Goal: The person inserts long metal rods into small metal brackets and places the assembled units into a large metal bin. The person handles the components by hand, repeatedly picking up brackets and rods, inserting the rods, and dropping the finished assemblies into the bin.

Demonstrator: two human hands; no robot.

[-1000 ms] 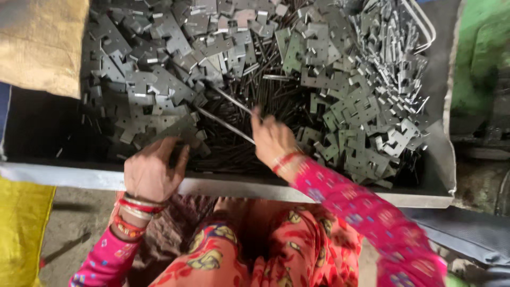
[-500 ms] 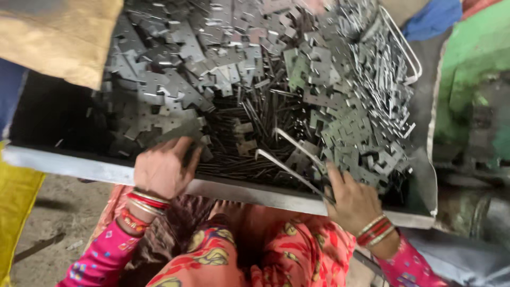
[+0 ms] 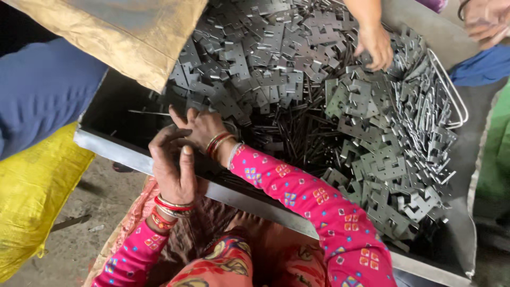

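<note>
A big grey metal tray (image 3: 114, 151) holds a heap of flat notched metal plates (image 3: 276, 58) and a bundle of thin dark rods (image 3: 303, 133). My right hand (image 3: 199, 127), in a pink patterned sleeve with bangles, reaches across to the tray's near left corner. Its fingers are spread over a thin rod (image 3: 146, 112) that sticks out to the left. My left hand (image 3: 172, 170) rests just below it at the tray's front rim, fingers loosely curved, holding nothing that I can see.
Another person's hand (image 3: 374, 45) picks among the plates at the far side, and a second hand (image 3: 486, 18) shows at the top right. Bent wire loops (image 3: 449, 101) lie on the tray's right. A tan sack (image 3: 122, 32), blue cloth (image 3: 42, 95) and a yellow sack (image 3: 32, 196) crowd the left.
My right hand has swung from the tray's right front, where it held long rods, across to the left corner above my left hand. The view has shifted left.
</note>
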